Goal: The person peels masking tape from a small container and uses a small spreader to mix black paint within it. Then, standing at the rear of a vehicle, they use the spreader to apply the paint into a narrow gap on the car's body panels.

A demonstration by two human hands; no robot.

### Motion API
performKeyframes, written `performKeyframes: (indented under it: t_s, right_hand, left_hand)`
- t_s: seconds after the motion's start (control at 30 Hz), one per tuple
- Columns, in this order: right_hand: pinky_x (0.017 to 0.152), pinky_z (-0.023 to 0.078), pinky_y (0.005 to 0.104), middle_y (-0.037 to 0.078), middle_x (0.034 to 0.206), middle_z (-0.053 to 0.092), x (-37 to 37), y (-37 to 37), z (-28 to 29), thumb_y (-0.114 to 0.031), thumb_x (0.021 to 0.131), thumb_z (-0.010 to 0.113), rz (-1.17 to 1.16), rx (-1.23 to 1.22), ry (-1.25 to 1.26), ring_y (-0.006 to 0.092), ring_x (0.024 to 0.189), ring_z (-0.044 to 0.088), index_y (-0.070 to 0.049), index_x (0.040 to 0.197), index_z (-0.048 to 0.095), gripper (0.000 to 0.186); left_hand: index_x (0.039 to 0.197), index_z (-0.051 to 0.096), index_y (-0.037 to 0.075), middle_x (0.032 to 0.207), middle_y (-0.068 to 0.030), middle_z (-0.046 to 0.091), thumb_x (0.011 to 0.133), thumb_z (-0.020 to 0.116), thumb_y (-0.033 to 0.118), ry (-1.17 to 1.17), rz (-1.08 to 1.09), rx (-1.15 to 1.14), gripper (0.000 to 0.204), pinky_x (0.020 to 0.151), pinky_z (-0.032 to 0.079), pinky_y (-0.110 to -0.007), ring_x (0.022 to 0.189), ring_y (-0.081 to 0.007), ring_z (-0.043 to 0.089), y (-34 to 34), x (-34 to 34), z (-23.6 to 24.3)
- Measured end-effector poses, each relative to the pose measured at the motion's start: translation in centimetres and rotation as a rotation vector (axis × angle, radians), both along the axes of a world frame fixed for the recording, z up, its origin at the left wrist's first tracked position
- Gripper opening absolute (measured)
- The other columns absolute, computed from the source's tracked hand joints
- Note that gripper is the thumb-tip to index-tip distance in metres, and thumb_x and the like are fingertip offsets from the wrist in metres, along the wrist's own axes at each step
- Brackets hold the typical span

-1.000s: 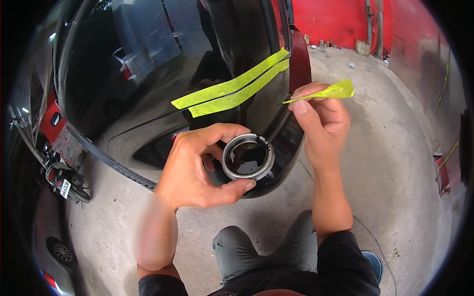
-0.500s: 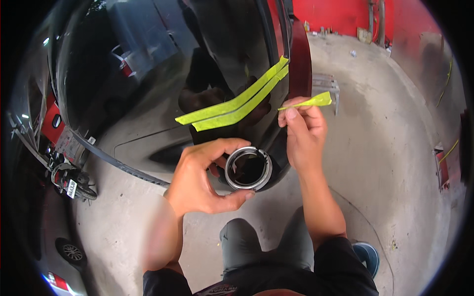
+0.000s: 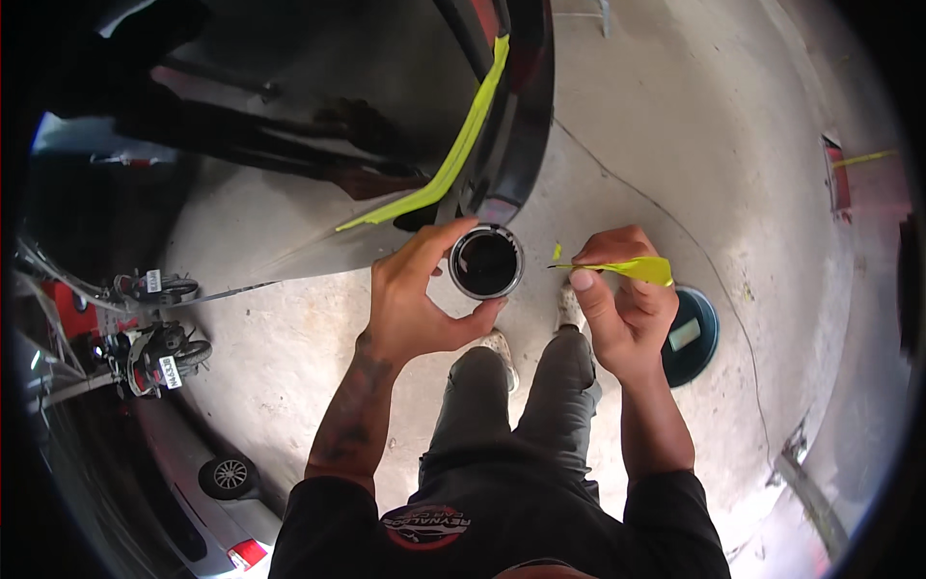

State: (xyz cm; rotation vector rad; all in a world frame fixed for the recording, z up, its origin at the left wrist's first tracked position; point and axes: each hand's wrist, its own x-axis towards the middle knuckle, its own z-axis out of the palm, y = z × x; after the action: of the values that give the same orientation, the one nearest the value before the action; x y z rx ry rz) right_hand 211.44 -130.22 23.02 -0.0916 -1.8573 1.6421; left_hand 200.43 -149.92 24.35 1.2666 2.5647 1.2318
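My left hand (image 3: 410,304) curls its thumb and fingers around a round metal can (image 3: 518,262). The can's open top faces up, and its inside looks dark. To its right, my right hand (image 3: 629,314) pinches a yellow-green tape strip (image 3: 644,269), folded narrow with a thin dark tip pointing at the can. A small gap separates tip and can. Whether a stick or brush sits inside the strip, I cannot tell. Beyond the can, yellow-green masking tape (image 3: 446,177) runs along the glossy black car panel (image 3: 289,125).
A dark blue-green bucket (image 3: 711,338) with a pale block inside stands on the concrete floor (image 3: 666,145), right of my right hand. A thin cable (image 3: 675,224) crosses the floor. Motorcycles (image 3: 159,359) and a silver car (image 3: 183,463) stand at the left.
The view has tilted downward, so the taped panel sits higher in the picture and the whole bucket shows. Both hands keep their holds, and the can now appears farther from the panel.
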Motion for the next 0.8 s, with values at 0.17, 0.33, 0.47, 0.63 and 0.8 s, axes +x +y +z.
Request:
performKeyframes:
  t_s: [0.17, 0.33, 0.47, 0.63, 0.8]
  right_hand:
    - [0.072, 0.051, 0.0323, 0.009, 0.087, 0.069, 2.7, -2.1, 1.7, -0.001, 0.084, 0.074, -0.085, 0.082, -0.110, 0.0243, 0.080, 0.064, -0.001, 0.090, 0.069, 0.008]
    - [0.073, 0.051, 0.0313, 0.009, 0.087, 0.068, 3.4, -3.6, 2.3, -0.001, 0.084, 0.076, -0.148, 0.111, -0.092, 0.0238, 0.081, 0.065, 0.000, 0.091, 0.069, 0.010]
    - [0.072, 0.051, 0.0295, 0.009, 0.089, 0.068, 3.7, -4.1, 1.9, -0.001, 0.085, 0.075, -0.181, 0.118, -0.067, 0.0212, 0.081, 0.065, 0.000, 0.092, 0.069, 0.010]
    - [0.071, 0.050, 0.0270, 0.009, 0.091, 0.067, 3.2, -4.4, 1.7, -0.002, 0.085, 0.075, -0.192, 0.056, -0.078, 0.0173, 0.081, 0.064, 0.000, 0.094, 0.069, 0.011]
    - [0.074, 0.049, 0.0236, 0.005, 0.096, 0.068, -0.3, -4.0, 0.4, -0.004, 0.090, 0.073, -0.096, -0.429, 0.123, 0.0108, 0.082, 0.061, 0.000, 0.098, 0.067, 0.011]
  left_hand:
    - [0.122, 0.063, 0.001, 0.105, -0.0131, 0.071, 0.062, 0.089, 0.014, 0.011, -0.112, 0.090, 0.067, 0.073, 0.058, -0.032, 0.088, -0.0249, 0.073, 0.8, 1.1, 1.6]
    - [0.125, 0.062, 0.001, 0.109, -0.0118, 0.071, 0.061, 0.088, 0.013, 0.039, -0.165, 0.138, 0.070, 0.073, 0.056, -0.031, 0.091, -0.0229, 0.072, 0.6, 1.8, 1.9]
    - [0.121, 0.062, -0.001, 0.106, -0.0147, 0.070, 0.061, 0.089, 0.013, 0.022, -0.160, 0.126, 0.067, 0.079, 0.059, -0.034, 0.091, -0.0274, 0.073, 0.4, 2.2, 1.7]
    - [0.129, 0.061, 0.003, 0.110, -0.0071, 0.072, 0.061, 0.088, 0.013, 0.040, -0.152, 0.118, 0.073, 0.067, 0.053, -0.027, 0.089, -0.0174, 0.071, 0.0, 1.8, 0.6]
    - [0.129, 0.061, 0.002, 0.110, -0.0072, 0.072, 0.061, 0.087, 0.011, 0.027, -0.141, 0.099, 0.073, 0.069, 0.054, -0.027, 0.089, -0.0170, 0.071, -0.1, 1.3, 0.9]
